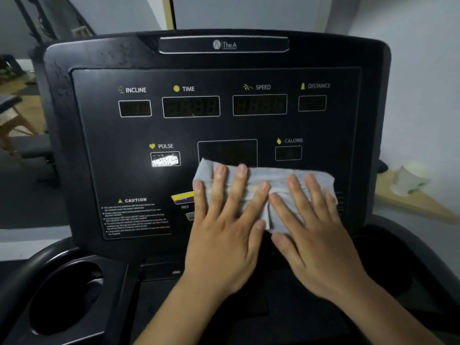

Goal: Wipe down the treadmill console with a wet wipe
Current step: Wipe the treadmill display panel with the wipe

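At the lower left of the frame the cup holder (66, 298) is sitting empty and apart from the work. Above it, the caution label (135, 215) and the pulse window (165, 159) are lying uncovered by the wipe; the pulse window is showing a bright patch, whether glare or moisture cannot be told.

At lower centre the left hand (224, 235) is pressing flat, fingers spread wide, on the wet wipe (263, 185), which is lying across the lower middle of the console (99, 135), just under the central screen (227, 151). The right hand (315, 241) is pressing flat beside it, fingers likewise spread, thumbs nearly touching.

Risks, as judged:
- The wipe is covering the button row near the yellow key (183, 197); firm pressure could actuate a control.
- Excess liquid could seep into key edges.
- The bunched fold between the hands could leave streaks.
- The upper readouts may go unwiped.
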Tool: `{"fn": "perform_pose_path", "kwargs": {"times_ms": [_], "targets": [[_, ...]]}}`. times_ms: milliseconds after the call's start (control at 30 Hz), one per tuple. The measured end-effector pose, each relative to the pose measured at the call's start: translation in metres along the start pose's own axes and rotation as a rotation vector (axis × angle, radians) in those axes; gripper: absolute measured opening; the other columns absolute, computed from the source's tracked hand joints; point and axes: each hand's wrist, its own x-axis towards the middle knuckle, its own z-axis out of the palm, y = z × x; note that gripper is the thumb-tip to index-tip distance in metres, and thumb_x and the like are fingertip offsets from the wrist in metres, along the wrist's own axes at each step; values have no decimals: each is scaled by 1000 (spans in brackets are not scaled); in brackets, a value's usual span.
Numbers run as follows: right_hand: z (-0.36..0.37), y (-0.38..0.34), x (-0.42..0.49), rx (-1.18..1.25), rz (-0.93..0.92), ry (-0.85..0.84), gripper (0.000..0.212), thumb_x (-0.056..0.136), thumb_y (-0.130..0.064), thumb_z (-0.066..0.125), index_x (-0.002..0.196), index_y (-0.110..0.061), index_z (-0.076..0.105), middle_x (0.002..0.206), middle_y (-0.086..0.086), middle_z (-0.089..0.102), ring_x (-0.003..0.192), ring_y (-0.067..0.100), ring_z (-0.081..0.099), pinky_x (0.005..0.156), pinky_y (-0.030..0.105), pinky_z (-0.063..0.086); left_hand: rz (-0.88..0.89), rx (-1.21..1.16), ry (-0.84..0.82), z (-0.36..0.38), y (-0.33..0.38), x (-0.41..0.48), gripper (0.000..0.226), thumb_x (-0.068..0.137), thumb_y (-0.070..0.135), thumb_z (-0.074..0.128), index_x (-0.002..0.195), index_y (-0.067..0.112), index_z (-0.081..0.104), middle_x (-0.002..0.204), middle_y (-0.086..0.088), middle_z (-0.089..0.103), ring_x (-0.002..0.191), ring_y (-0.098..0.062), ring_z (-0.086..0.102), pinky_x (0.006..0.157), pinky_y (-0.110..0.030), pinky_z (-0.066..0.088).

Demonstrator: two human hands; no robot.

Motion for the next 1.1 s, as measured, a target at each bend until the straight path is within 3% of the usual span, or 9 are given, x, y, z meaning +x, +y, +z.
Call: {"fn": "perform_pose_path", "kwargs": {"times_ms": [233,367,633,800,933,1100], "targets": [[-21,40,29,8,77,112,63,101,-55,11,155,-23,15,165,7,2,151,28,-8,120,42,-9,39,74,75,-1,17,69,55,102,44,29,155,32,25,165,-9,9,151,-38,-2,114,-68,-3],[-37,57,48,14,136,174,66,100,-55,8,156,-19,15,164,8,2,151,27,-7,120,46,-6,45,107,98,-9,29,110,56,101,43,27,156,30,24,165,-11,8,150,-39,-1,114,-68,-3],[14,30,-37,93,172,52,68,101,-57,11,155,-17,8,164,12,-4,150,31,-8,119,49,-1,145,43,-24,23,54,28,61,97,40,36,156,27,24,165,-10,5,150,-39,-6,115,-68,-1],[-3,55,-8,137,201,129,68,99,-55,7,155,-16,4,164,6,-8,150,23,-15,121,48,-5,170,121,16,18,62,76,63,95,42,33,155,25,27,164,-11,11,150,-41,1,114,-68,-4],[-28,83,31,224,202,256,65,102,-45,14,155,-7,9,164,10,-2,150,22,-12,121,53,8,175,168,48,8,72,132,62,101,42,22,158,19,14,165,-11,4,150,-40,-3,115,-67,-2],[-15,76,4,296,183,215,67,103,-45,20,155,-5,7,164,9,-3,151,21,-8,121,52,8,261,110,-23,15,75,101,65,102,40,27,158,13,8,165,-11,-1,150,-38,-7,118,-62,0]]}}
